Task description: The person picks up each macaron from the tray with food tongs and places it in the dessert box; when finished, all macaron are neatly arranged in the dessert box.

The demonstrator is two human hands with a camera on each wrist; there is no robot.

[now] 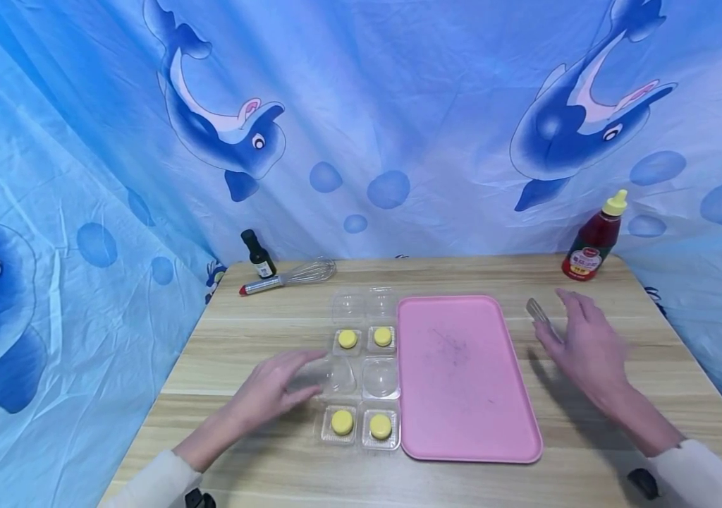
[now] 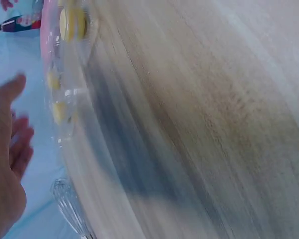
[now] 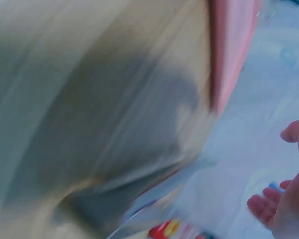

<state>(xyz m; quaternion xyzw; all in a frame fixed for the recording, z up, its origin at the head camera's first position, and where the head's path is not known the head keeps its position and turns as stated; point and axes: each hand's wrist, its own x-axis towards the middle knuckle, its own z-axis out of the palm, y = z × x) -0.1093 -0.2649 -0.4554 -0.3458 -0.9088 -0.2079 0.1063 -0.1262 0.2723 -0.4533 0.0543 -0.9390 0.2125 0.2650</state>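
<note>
Several clear plastic boxes (image 1: pixel 361 427) stand with raised lids (image 1: pixel 381 379) left of the pink tray (image 1: pixel 469 381). Each holds a round yellow macaron (image 1: pixel 381 426). My left hand (image 1: pixel 275 384) hovers at the left side of the boxes, fingers spread toward a lid. In the left wrist view its fingers hold nothing. My right hand (image 1: pixel 589 346) is above the table right of the tray, fingers apart. A slim shiny metal utensil (image 1: pixel 535 310) is by its thumb, partly hidden; its kind is unclear. The right wrist view shows a blurred long shiny thing (image 3: pixel 139 184) below the hand.
A whisk (image 1: pixel 300 276) and a small dark bottle (image 1: pixel 258 254) are at the back left. At the back right stands a red sauce bottle (image 1: pixel 594 240) with a yellow cap. Behind the wooden table (image 1: pixel 259 317) hangs a blue dolphin curtain (image 1: pixel 424 127).
</note>
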